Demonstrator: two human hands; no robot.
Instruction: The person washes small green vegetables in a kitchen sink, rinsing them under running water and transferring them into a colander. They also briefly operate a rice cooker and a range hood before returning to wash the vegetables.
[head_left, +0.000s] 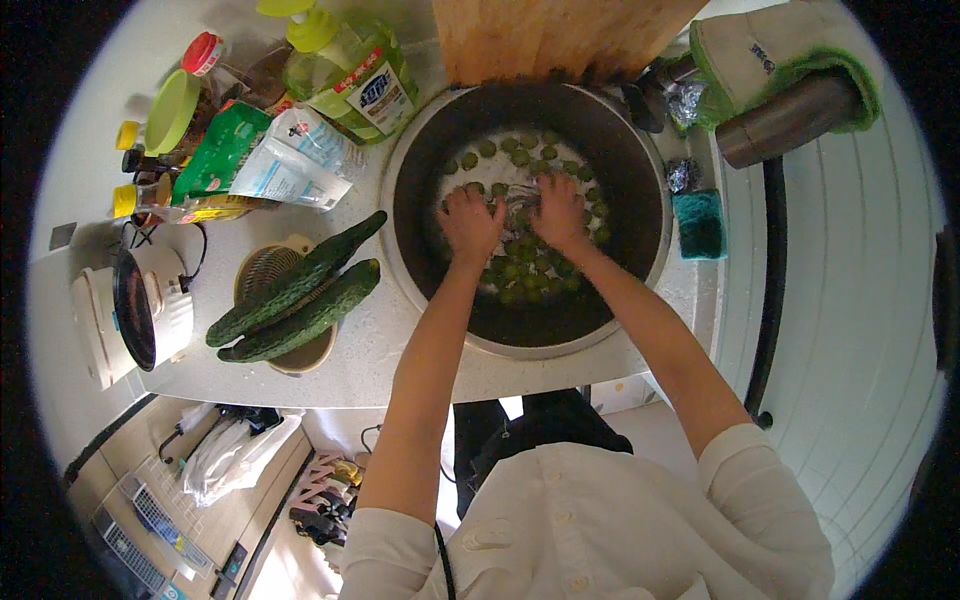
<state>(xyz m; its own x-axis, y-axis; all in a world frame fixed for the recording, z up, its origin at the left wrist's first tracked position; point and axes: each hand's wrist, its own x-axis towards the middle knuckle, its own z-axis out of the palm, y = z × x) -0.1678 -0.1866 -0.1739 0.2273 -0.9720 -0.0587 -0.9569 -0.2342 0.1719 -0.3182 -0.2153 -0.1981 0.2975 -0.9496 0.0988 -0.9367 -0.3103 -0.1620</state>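
Both my hands are down in a round, dark sink (540, 349) holding shallow water. Small round green fruits (529, 277), grape-like in look, lie across its bottom. My left hand (471, 221) is palm down among them, thumb out to the side. Beside it, on the right, my right hand (559, 214) reaches down with its fingertips towards the fruits. Bright rippled water (521, 196) shows between the two hands. The fingertips are blurred, so whether either hand grips a fruit is unclear.
Two cucumbers (300, 311) lie across a strainer basket (262, 271) on the left counter. Behind them stand a green pump bottle (360, 82), packets (296, 157) and capped bottles. A wooden board (562, 37) rises behind the sink. A green scouring sponge (699, 225) sits at the right.
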